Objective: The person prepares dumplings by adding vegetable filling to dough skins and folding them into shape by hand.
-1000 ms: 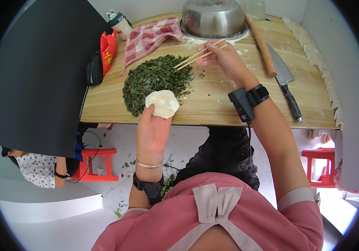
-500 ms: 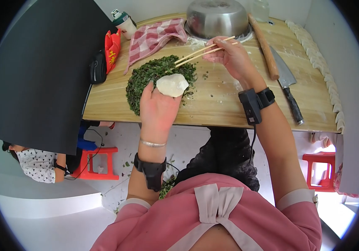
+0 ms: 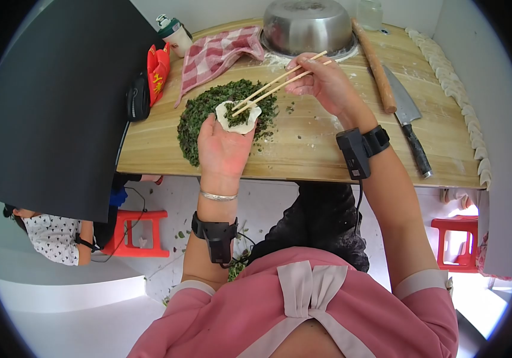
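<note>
My left hand (image 3: pixel 225 149) cradles a round dumpling wrapper (image 3: pixel 243 127), palm up, its fingers mostly hidden beneath the dough. A small mound of green filling sits in the wrapper's middle. Between the fingers of my right hand (image 3: pixel 321 83) are wooden chopsticks (image 3: pixel 280 79), their tips touching the filling. Under and behind the wrapper spreads a pile of chopped greens (image 3: pixel 199 122) on the wooden board.
Behind my hands stand an upturned metal bowl (image 3: pixel 306 30), a checked cloth (image 3: pixel 220 51) and a cup (image 3: pixel 175 36). To the right lie a rolling pin (image 3: pixel 375 68), a cleaver (image 3: pixel 408 113) and a row of dumplings (image 3: pixel 456 89). A person (image 3: pixel 53 235) sits at the lower left.
The bare wrapper now holds green filling. The chopsticks have moved from the pile of greens down and left to the wrapper. My left hand has hardly moved.
</note>
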A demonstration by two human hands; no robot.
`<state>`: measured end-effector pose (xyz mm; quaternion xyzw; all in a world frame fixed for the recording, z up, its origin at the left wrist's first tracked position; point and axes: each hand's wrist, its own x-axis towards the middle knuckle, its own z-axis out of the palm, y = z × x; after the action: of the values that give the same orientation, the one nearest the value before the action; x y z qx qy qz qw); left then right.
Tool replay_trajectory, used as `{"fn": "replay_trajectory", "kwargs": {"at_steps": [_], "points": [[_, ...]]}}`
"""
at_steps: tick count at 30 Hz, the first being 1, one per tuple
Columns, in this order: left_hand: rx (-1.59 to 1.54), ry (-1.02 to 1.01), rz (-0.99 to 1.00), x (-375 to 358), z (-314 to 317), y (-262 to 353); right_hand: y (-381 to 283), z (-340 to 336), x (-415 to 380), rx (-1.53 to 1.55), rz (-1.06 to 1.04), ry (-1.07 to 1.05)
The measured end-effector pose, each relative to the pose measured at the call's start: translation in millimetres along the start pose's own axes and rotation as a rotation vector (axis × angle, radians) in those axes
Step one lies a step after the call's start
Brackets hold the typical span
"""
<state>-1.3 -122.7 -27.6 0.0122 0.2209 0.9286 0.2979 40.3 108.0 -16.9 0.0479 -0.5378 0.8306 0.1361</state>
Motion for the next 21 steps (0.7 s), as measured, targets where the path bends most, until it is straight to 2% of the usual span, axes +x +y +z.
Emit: {"fn": "replay_trajectory", "kwargs": {"at_steps": [7, 11, 13, 14, 16, 17, 19, 21], "points": [[-0.048, 0.026, 0.011, 0.7, -3.6, 3.2, -0.8, -4.3, -0.1, 0.142, -0.06, 0.064], [-0.055, 0.01, 0.004, 0.3, -7.4, 3.5, 2.9, -5.4, 3.4, 0.114, -0.127, 0.133], [-0.006, -0.016, 0.008, 0.1, -7.4, 2.7, 8.3, 3.8, 4.0, -0.346, -0.305, 0.111], [-0.006, -0.02, 0.007, 0.1, -7.0, 2.2, 11.9, 8.3, 1.1, -0.348, -0.307, 0.112], [0.011, 0.006, 0.022, -2.1, -3.3, 2.9, 19.5, 23.8, -10.2, -1.467, -0.69, -0.047], [0.011, 0.002, 0.024, -3.0, -0.9, 4.2, 24.1, 30.2, -12.1, -1.469, -0.694, -0.047], [0.039, -0.001, 0.033, -3.7, 3.2, 6.7, 34.4, 39.0, -13.2, -1.615, -0.472, -0.246], [0.036, -0.031, 0.042, -2.6, 4.3, 9.5, 38.0, 42.0, -14.0, -1.637, -0.418, -0.275]]}}
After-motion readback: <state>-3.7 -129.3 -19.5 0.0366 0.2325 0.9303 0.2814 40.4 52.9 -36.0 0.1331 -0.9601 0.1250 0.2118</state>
